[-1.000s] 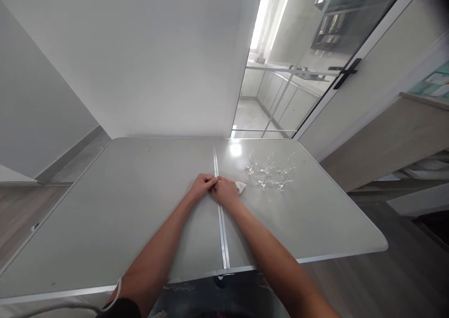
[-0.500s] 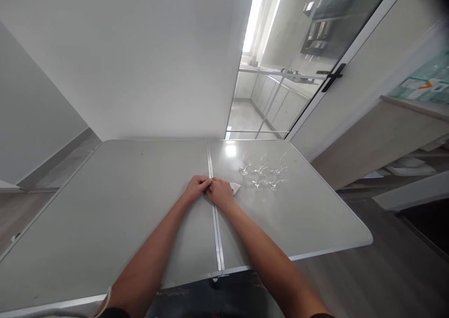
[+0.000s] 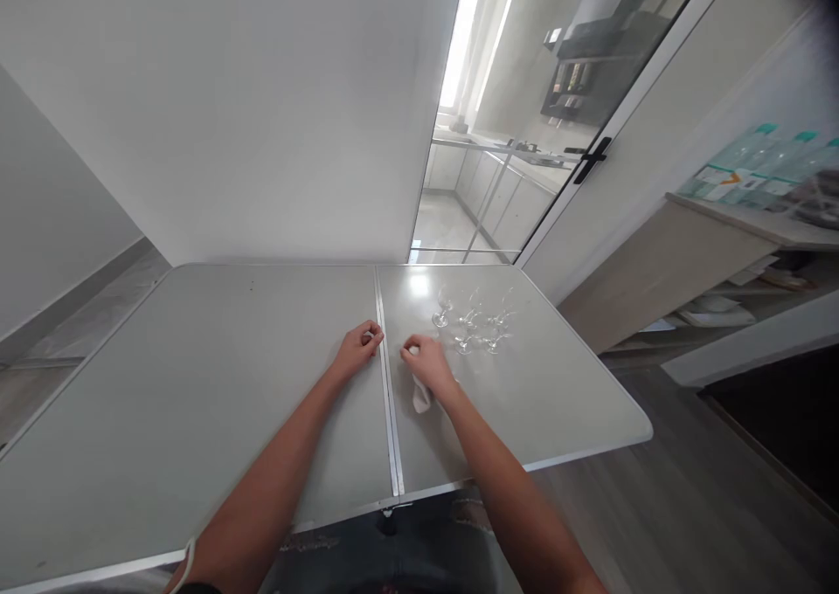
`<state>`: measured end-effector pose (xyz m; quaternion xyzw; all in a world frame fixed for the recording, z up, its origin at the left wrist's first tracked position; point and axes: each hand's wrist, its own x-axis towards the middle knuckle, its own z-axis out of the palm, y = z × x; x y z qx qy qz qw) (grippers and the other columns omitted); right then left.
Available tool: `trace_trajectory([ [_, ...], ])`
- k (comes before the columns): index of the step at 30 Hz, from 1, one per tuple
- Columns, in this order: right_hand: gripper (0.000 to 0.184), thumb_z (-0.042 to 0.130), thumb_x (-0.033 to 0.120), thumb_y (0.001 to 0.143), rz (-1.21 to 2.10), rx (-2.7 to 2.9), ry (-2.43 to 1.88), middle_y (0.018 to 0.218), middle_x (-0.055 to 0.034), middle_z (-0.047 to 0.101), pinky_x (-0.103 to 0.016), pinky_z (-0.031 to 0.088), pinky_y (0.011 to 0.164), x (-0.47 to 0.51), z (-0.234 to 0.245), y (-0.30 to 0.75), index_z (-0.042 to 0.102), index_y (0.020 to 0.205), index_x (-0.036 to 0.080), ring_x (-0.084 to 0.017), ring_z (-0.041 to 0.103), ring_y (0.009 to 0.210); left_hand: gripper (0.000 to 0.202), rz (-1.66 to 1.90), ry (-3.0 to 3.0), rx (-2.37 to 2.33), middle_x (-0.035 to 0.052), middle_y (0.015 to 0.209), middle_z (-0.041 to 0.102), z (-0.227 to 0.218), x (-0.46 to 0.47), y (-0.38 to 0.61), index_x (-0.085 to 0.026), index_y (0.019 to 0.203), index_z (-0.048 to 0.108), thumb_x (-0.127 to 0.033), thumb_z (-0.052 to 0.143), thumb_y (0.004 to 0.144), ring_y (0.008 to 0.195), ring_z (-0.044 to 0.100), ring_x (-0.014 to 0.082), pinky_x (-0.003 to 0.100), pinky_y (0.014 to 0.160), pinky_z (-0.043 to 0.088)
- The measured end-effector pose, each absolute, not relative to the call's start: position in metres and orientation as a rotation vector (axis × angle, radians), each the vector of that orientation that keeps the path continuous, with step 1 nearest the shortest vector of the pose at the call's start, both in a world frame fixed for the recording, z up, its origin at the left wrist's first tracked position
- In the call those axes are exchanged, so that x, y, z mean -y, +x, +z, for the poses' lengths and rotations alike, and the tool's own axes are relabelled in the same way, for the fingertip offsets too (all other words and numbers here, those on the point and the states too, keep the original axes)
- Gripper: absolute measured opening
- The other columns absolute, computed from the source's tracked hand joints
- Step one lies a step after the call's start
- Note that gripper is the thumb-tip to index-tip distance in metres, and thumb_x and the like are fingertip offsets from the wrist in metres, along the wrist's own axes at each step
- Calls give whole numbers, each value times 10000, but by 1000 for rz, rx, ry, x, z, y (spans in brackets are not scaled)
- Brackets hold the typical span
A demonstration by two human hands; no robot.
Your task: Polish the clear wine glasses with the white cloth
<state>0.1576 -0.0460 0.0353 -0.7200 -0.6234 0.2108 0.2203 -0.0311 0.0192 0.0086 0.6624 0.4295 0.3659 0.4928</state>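
Just left of the table's metal seam, my left hand (image 3: 358,348) is held with thumb and fingers curled in a pinch. Whatever lies between its fingertips, if anything, is too small to make out. On the other side of the seam, my right hand (image 3: 426,360) is closed on a white cloth (image 3: 421,397), which hangs below the palm towards me. Part of the cloth is hidden behind the hand. Several clear stemmed glasses (image 3: 464,341) stand in a group to the right of my right hand, apart from it.
The pale grey table (image 3: 216,402) has a metal seam (image 3: 391,428) across it and meets a white wall (image 3: 281,122) at the back. At the right are a glass door with a black handle (image 3: 593,159) and a wooden shelf (image 3: 669,262) bearing clear bottles (image 3: 740,170).
My hands have moved apart, left hand to the left and right hand to the right of the seam. The cloth has gone with my right hand and now hangs lower. The view has shifted slightly right.
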Motion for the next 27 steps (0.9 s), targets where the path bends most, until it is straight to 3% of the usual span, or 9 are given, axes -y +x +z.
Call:
trace_trajectory([
  [4, 302, 574, 372, 877, 430, 1453, -2526, 1014, -165, 742, -350, 512, 793, 75, 35, 212, 710, 1034, 154, -307, 720, 965, 127, 834, 1799, -1214, -8, 755, 645, 6, -15, -14, -215, 809, 581, -334, 620, 832, 627, 583, 140, 263, 601, 430],
  [7, 450, 555, 514, 905, 379, 1249, -2639, 1067, -201, 725, -390, 526, 815, 75, 32, 242, 673, 1101, 126, -347, 714, 1013, 94, 874, 1861, -1291, 20, 875, 696, 6, -18, 22, -221, 851, 594, -264, 659, 797, 751, 641, 174, 294, 695, 479],
  [12, 563, 550, 611, 908, 264, 1087, -2588, 1077, -200, 723, -411, 534, 849, 59, 25, 246, 625, 1199, 135, -345, 713, 1027, 570, 1011, 1759, -1237, 144, 1249, 651, 2, -42, 99, -185, 1156, 563, -279, 853, 674, 1114, 652, 262, 374, 929, 509],
  [15, 550, 497, 568, 951, 163, 1107, -2569, 1043, -194, 732, -416, 534, 834, 57, 20, 239, 613, 1266, 132, -340, 724, 984, 711, 983, 1755, -1157, 152, 1286, 669, -2, -57, 131, -178, 1295, 531, -248, 868, 673, 1180, 639, 261, 374, 984, 490],
  [18, 483, 444, 476, 988, 81, 1124, -2542, 1066, -177, 738, -382, 524, 833, 60, 15, 237, 623, 1316, 169, -307, 723, 991, 547, 914, 1728, -1205, 94, 1165, 743, -5, -63, 147, -206, 1196, 651, -223, 852, 688, 1084, 686, 240, 371, 1003, 475],
  [22, 446, 425, 446, 980, 27, 1126, -2540, 1034, -176, 749, -373, 513, 807, 62, 6, 239, 745, 1150, 187, -310, 720, 971, 150, 925, 1702, -1191, 79, 940, 788, -4, -59, 150, -194, 911, 773, -235, 783, 768, 949, 714, 233, 377, 967, 482],
  [27, 475, 467, 478, 943, -13, 1155, -2477, 995, -218, 753, -398, 495, 744, 63, -1, 247, 782, 1100, 158, -353, 713, 916, 160, 1148, 1616, -1247, 112, 997, 790, 2, -50, 83, -175, 937, 791, -285, 696, 873, 903, 722, 207, 337, 899, 514],
])
